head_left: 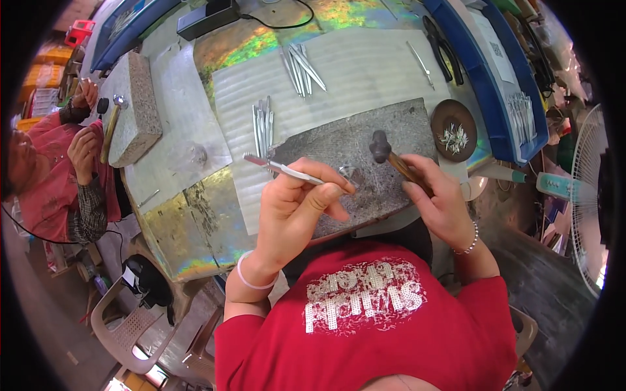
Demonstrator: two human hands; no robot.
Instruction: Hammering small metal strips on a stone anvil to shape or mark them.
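My left hand [283, 218] pinches a slim silver metal tool [285, 171], held slanting above the near left part of a grey stone slab [313, 140]. The tool's flat, reddish-grey end points away to the left, and its other end lies under my fingertips. In my right hand [443, 202] is a hammer [380, 148], gripped by its wooden handle, its dark head over the slab. Several similar silver tools [262, 127] lie in a bundle just left of the slab. Another loose bundle of silver tools [302, 70] rests farther back on the white foam sheet [365, 58].
A brown round dish [439, 117] of small metal pieces sits right of the slab. Black-handled pliers [443, 49] and a single silver tool [420, 64] lie behind it. A blue bin [521, 146] borders the right, near a fan [587, 195]. Leftward, a person [59, 176] sits by a stone block [140, 111].
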